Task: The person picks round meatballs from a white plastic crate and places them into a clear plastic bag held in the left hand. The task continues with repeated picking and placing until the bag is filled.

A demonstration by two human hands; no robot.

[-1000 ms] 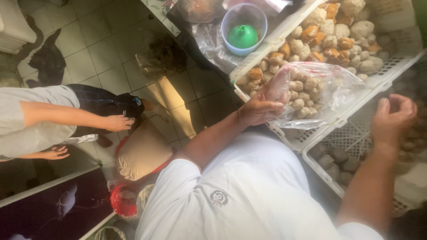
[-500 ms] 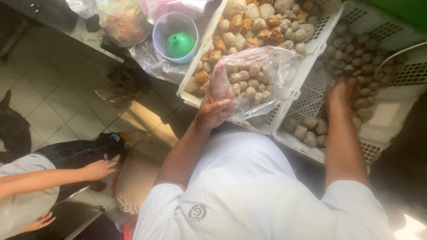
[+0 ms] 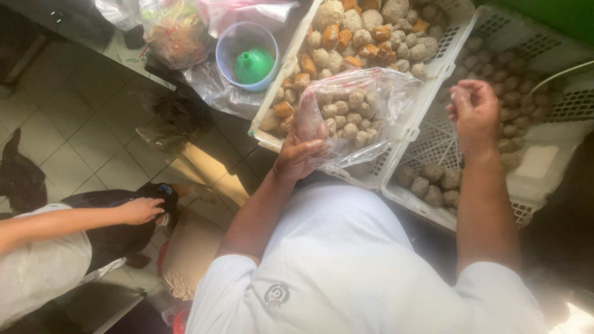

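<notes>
Two white perforated plastic crates occupy the upper right of the frame, side by side and touching. The left crate (image 3: pixel 427 80) is filled toward the top of the frame with pale round balls and orange-brown cubes. The right crate (image 3: pixel 433 213) carries darker grey-brown balls (image 3: pixel 430 182), a small group at its lower left corner and more along its upper right.

The clear plastic bag (image 3: pixel 359 117) sits at upper centre, over the near part of the left crate. It is partly filled with pale round balls and its mouth stands open toward the right.

The left hand (image 3: pixel 300 154), just below the bag at centre frame, is closed on the bag's lower left edge, thumb on the near face and fingers curled behind the film. The bag is held up by this grip.

The right hand (image 3: pixel 473 111), in the upper right, is raised over the right crate, clear of the bag. Its fingers are curled inward and bunched at the tips; whether they pinch anything cannot be told from this view.

The wearer's white shirt fills the lower centre.

At the left edge, another person's hand (image 3: pixel 141 210) rests flat on a dark bag on the tiled floor (image 3: pixel 80 136).

At upper centre-left, a pale blue round tub (image 3: pixel 230 46) holds a green funnel (image 3: pixel 253 65); it stands on clear plastic sheeting just left of the left crate. A further filled plastic bag (image 3: pixel 176 34) lies at the top left beside the tub.
</notes>
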